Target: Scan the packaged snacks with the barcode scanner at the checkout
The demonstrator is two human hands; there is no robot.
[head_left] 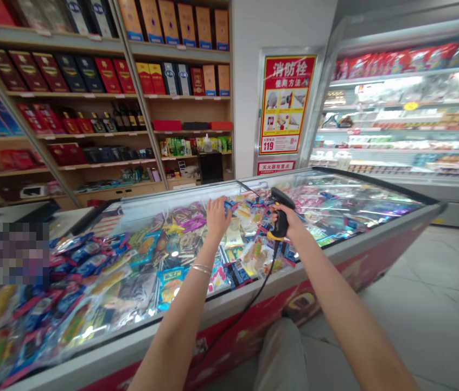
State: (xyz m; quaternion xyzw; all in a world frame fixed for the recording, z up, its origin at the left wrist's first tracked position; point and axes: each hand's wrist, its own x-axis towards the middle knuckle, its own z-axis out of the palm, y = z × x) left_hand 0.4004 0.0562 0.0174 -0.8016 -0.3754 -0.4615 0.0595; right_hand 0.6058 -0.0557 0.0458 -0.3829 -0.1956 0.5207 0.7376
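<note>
My right hand (288,220) grips a black and yellow barcode scanner (280,222) by its handle, above the chest freezer (359,241). Its black cable (260,290) hangs down over the freezer's front edge. My left hand (217,217), with a band on the wrist, reaches over the packages, fingers stretched out. Beside its fingertips is a small blue packet (228,206); whether they touch it I cannot tell. Clear packs with yellow contents (256,255) and a pale packet (234,232) lie between my hands. A blue and yellow packet (170,285) is nearer the front edge.
Blue and red packets (89,255) are heaped at the left end of the freezer. Shelves of boxed goods (78,73) stand behind. A red and yellow fire-hydrant poster (284,103) hangs on the wall. A lit refrigerated display (408,125) is at the right, beyond the tiled floor (428,304).
</note>
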